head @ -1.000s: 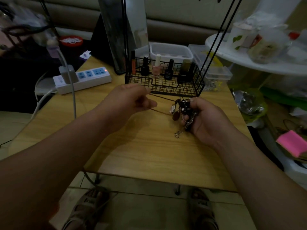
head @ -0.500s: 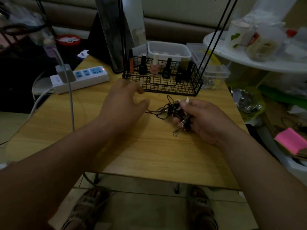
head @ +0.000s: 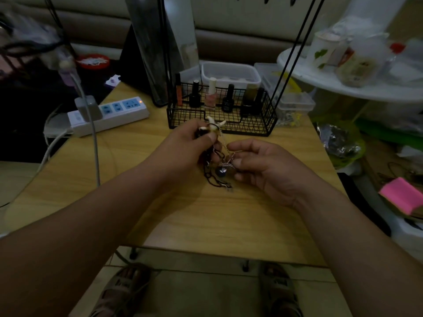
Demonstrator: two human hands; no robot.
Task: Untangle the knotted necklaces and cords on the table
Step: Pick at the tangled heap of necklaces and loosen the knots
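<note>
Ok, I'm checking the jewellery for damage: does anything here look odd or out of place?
Only the necklace tangle: a knotted clump of dark cords and thin chain, gripped by the left hand and pinched by the right hand over the table. No break shows, though the picture is dim.

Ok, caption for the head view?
Left hand grips the tangled necklaces above the wooden table; right hand pinches one chain.

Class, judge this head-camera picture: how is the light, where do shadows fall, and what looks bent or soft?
Head view: dim light; soft shadows under the left hand and right hand on the table; wide-angle lens stretches the frame's edges; the tangle of necklaces is soft, its chains hard to trace.
</note>
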